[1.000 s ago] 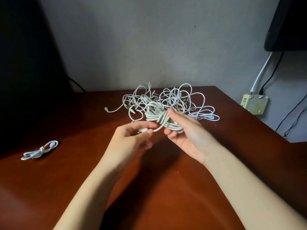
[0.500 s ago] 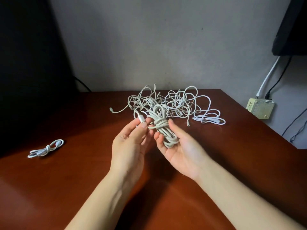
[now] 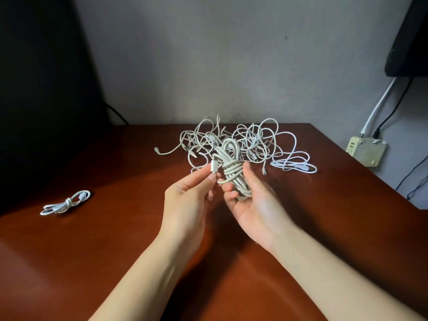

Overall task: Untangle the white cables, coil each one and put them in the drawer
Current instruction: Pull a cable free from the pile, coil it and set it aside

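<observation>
My right hand (image 3: 252, 200) grips a coiled white cable bundle (image 3: 234, 172), held upright above the table, with several turns wrapped round its middle. My left hand (image 3: 187, 198) pinches that cable's plug end (image 3: 213, 168) just left of the bundle. Behind my hands a tangled heap of white cables (image 3: 240, 142) lies on the brown wooden table (image 3: 115, 239). A small coiled, knotted white cable (image 3: 66, 203) rests on the table at the far left. No drawer is in view.
A dark panel fills the left background. At the right, beyond the table edge, a cream power adapter (image 3: 366, 151) hangs on the wall with a white and a black cord running up to a dark object.
Both hands rose slightly with the bundle, turning it more upright. My left hand shifted from beside the coil to pinching the plug end.
</observation>
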`<state>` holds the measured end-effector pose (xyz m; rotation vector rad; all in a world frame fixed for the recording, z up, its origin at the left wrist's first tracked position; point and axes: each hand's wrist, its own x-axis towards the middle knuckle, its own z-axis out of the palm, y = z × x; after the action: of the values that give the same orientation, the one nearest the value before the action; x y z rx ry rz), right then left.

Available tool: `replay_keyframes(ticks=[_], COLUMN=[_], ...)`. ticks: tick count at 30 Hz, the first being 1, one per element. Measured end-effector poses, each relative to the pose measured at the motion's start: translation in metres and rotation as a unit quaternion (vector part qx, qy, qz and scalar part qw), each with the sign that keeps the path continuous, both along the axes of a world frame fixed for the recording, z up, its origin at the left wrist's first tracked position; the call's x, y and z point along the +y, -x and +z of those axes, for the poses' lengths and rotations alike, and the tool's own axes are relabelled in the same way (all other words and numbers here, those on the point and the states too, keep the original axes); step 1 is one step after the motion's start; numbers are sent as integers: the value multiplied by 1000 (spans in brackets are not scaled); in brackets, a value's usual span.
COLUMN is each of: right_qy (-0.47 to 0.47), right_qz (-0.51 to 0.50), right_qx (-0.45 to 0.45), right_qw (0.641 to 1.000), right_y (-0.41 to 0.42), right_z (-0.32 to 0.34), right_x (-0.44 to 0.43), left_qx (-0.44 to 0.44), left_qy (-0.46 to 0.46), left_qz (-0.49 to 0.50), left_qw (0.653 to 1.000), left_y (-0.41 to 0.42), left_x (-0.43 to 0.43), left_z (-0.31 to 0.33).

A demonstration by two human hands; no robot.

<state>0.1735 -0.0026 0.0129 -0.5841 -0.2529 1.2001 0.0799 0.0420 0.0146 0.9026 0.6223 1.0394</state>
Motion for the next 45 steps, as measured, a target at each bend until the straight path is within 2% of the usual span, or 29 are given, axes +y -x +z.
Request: replay_keyframes(ticks=[2,5,12,17,20,25,30,34,39,42,45], right_qy=[9,15,-1,-13,-27,-21,7,8,25,19,30], right_qz=[-26,-49,-37,-15,2,35,32,36,61,77,93], right_qx=[-49,-75,-141,-158,-156,-168,-157,-158,-206,-224,-185], right_qw=[998,996,989,987,987,985,987,987,976,971,978], right_y=[1,3,-5,-9,-11,-10,-7,-5,-6,-8,-5], right_z=[-2,-4,0,2,3,3,1,1,3,6,6], right_x=[1,2,-1,-3,-4,-5,-4,-5,-9,-12,-11], left_qx=[17,48,76,-7,-31,-42,-53,1,-27,-40,-25], left_qy=[-25,-70,-157,-102,-104,-100,-30,-75,-90,-100,-117], left_qz=[7,22,13,-30,-46,1,33,22,-56,-52,-24], left_qw=[1000,996,985,994,993,994,998,997,994,993,993], left_y=[0,-1,4,6,6,4,0,-1,1,3,4], left_x=[0,2,6,8,9,7,5,4,1,4,5], left_z=[-2,-6,-4,-4,-4,-6,-11,-14,-11,-11,-9])
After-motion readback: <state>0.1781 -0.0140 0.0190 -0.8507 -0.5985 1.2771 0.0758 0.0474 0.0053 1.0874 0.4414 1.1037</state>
